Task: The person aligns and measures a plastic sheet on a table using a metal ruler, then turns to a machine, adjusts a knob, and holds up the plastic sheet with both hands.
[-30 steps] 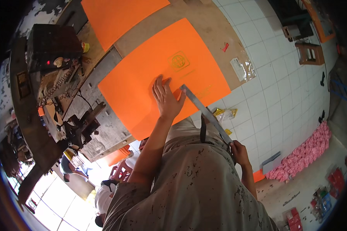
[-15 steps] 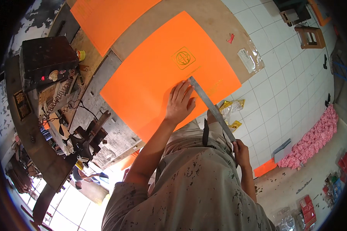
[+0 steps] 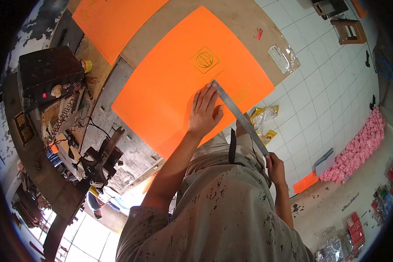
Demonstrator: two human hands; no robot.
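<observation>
A large orange sheet (image 3: 161, 87) lies in front of me, with a square emblem and small lines of print in a dull gold tone. My left hand (image 3: 204, 112) rests palm down on its near part, fingers stretched out toward the emblem. Those fingertips lie beside the upper end of a long, flat grey metal strip (image 3: 238, 112), ruler-like, though no markings can be made out. From the sheet it slants down to the right, past the edge. There my right hand (image 3: 275, 167) is closed round its near end, close to my right hip.
Brown cardboard (image 3: 244, 26) lies under the sheet; a second orange sheet (image 3: 118, 22) is at upper left. Left of the grey worktop (image 3: 131, 161) stand a dark box (image 3: 50, 72) with a coiled cable and a black metal clamp device (image 3: 102, 159). A pink heap (image 3: 353, 148) lies right.
The whole view has shifted slightly. My left hand stays on the sheet and my right hand keeps its hold on the strip; neither has visibly moved against the sheet.
</observation>
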